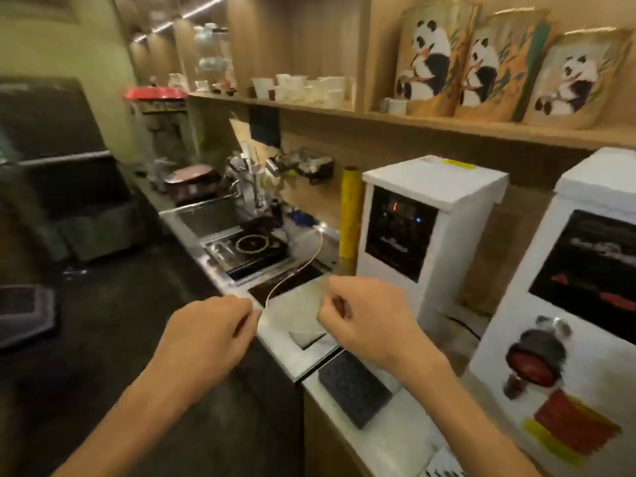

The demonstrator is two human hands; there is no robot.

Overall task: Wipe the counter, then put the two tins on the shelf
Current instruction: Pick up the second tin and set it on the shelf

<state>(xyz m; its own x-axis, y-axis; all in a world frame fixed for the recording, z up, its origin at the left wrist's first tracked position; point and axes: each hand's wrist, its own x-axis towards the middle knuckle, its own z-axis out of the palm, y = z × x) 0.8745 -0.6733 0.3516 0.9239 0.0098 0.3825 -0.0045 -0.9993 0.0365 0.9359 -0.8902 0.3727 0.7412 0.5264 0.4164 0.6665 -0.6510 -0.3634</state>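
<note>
Both hands hover over the near tabletop (pixel 395 432): left hand (pixel 210 325) and right hand (pixel 364 318) loosely curled, fingers holding nothing visible. No cloth shows, so wiping seems unstarted. Panda tins (pixel 430 60) stand on the far shelf (pixel 447 127); which two remain is unclear.

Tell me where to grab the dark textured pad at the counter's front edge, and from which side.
Judging by its pose, take the dark pad by its long edges, coming down from above with the right hand. It lies flat on the counter, near corner at the front edge, so fingers could slip under there.
</note>
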